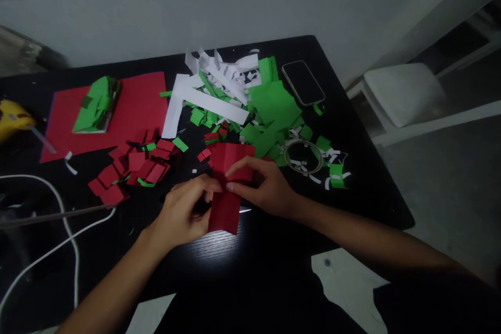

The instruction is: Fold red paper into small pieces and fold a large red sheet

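Note:
A creased red paper (225, 214) is held above the near part of the black table, between my two hands. My left hand (190, 209) grips its left edge, thumb and fingers closed on it. From the right, my right hand (266, 185) pinches the paper near its middle between thumb and forefinger. Part of the sheet is hidden behind the fingers. To the left of my left hand lies a heap of small folded red paper pieces (146, 167). Green paper sheets and scraps (274, 109) spread just beyond my right hand.
White paper strips (215, 104) lie at the back. A phone (303, 82) and a roll of tape (303, 156) are on the right. Folded green papers (97, 104) rest on a red sheet (144, 99). A yellow tool (15, 117) and white cable (58, 198) are left; a white stool (403, 91) stands right.

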`<state>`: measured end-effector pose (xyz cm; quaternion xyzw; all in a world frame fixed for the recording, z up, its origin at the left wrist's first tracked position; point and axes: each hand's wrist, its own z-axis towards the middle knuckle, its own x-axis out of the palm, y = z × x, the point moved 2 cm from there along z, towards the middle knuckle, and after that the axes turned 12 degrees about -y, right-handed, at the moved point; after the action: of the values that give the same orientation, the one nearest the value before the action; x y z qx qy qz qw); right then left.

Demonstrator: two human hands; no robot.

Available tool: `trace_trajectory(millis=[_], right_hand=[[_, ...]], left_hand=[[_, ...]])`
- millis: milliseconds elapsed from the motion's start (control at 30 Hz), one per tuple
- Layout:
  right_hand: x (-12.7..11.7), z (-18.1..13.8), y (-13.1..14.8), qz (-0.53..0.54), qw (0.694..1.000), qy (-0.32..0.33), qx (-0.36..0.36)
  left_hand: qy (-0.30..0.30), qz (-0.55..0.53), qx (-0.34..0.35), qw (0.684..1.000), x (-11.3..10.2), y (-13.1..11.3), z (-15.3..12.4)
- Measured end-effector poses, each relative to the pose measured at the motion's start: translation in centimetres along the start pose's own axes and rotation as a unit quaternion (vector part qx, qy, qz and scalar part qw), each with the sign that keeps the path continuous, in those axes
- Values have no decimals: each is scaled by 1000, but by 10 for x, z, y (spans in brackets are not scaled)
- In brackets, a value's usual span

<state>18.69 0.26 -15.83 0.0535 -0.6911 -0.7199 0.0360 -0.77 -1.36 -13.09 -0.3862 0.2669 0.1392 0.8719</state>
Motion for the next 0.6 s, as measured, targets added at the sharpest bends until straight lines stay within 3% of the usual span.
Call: trace_trajectory(millis=[200, 433, 600], right_hand=[[-1, 0, 4, -5, 1000, -16, -17], [-2, -2, 8, -13, 999, 0, -34], [-2, -3, 8, -15, 999, 8, -48]], left_hand=[[-6, 12, -16, 1000, -1, 0, 2], [28, 29, -28, 999, -2, 10, -6], [24, -16, -15, 999, -2, 8, -4]])
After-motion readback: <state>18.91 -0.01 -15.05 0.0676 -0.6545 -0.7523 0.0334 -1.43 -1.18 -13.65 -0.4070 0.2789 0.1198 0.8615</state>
